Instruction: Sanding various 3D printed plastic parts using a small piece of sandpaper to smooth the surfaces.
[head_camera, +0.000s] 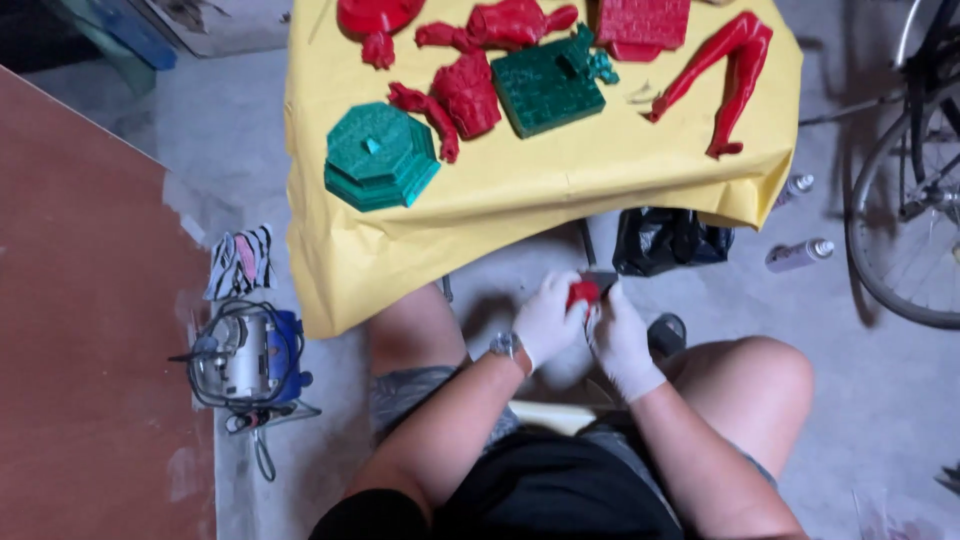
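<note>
A power tool (245, 360) with its coiled cord lies on the floor off to my left. Between my knees, my gloved left hand (547, 318) closes around a small red piece (582, 292), and my right hand (622, 338) pinches it from the other side; something dark, perhaps a blade, shows just above it. Beyond, a yellow-covered table (560, 180) carries a green octagonal base (380, 157) and a red leg part (728, 75). Two spray cans (798, 255) lie far right.
</note>
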